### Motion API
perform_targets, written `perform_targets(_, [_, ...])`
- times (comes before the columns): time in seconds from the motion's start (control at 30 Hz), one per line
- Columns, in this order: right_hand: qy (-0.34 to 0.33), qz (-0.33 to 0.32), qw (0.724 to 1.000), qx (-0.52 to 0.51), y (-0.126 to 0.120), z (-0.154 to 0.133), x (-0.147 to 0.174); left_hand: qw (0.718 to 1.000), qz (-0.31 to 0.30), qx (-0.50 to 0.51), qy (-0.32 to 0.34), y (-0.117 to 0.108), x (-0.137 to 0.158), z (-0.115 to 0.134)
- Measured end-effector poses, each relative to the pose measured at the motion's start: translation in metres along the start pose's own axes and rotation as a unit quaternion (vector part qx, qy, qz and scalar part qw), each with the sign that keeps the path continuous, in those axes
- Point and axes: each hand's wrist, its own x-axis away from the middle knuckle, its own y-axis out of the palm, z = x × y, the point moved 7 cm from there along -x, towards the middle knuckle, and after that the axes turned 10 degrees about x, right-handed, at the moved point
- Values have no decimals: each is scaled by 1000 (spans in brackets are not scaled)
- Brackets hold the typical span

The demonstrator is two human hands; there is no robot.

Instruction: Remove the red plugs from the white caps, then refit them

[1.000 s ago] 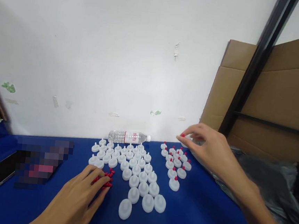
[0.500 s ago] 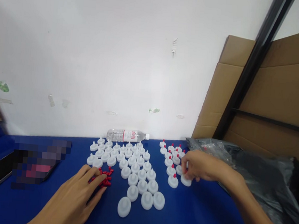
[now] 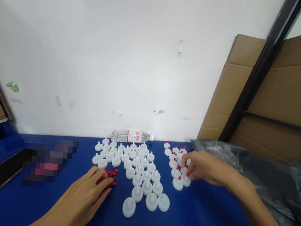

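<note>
My left hand (image 3: pixel 87 188) rests on the blue table, its slightly bent fingers touching a small pile of red tip caps (image 3: pixel 112 175); thumb and forefinger are apart. White round lids with pointed spouts (image 3: pixel 139 169) stand in a large group beside it, their spouts bare. On the right is a smaller group of the same lids with red tips (image 3: pixel 178 183) on their spouts. Just over this group is my right hand (image 3: pixel 201 166), its curled fingers parted beside the spout of a red-tipped lid (image 3: pixel 186 180). Some lids behind the fingers are partly hidden.
A clear plastic bottle (image 3: pixel 131 136) lies along the wall behind the lids. Dark plastic bags (image 3: pixel 263 179) cover the right side, with cardboard (image 3: pixel 228 84) and a black metal post behind. On the left lie a dark phone-like object (image 3: pixel 0 172) and a blurred-out item.
My right hand has let go of the front right lid, which now stands with its red tip showing. The view has shifted slightly left; my left hand stays at the red caps.
</note>
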Motion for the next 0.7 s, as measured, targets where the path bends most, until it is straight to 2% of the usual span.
perform_targets(0.1, [-18,35,999,-9,-15,-3,7,1000,-3,16,6,2,0,-1])
perform_targets(0.17, [-64,50,995,-49,-25,-16,15,1000,-9,25,7,2,-1,-1])
perform_targets(0.23, [-129,19,986,-103,-26,-36,22,999,-24,29,4,2,-1,0])
perform_targets(0.3, [-177,-57,972,-145,-16,-56,30,999,-35,29,1,1,-2,1])
perform_targets(0.4, [-192,-144,957,-160,4,-77,35,999,-33,30,5,-1,-3,4])
perform_targets(0.57, [-200,-167,955,-143,30,-90,26,999,-21,41,19,-1,-3,6])
perform_targets(0.7, [-217,-149,957,-126,38,-92,20,998,-28,49,23,-2,-3,7])
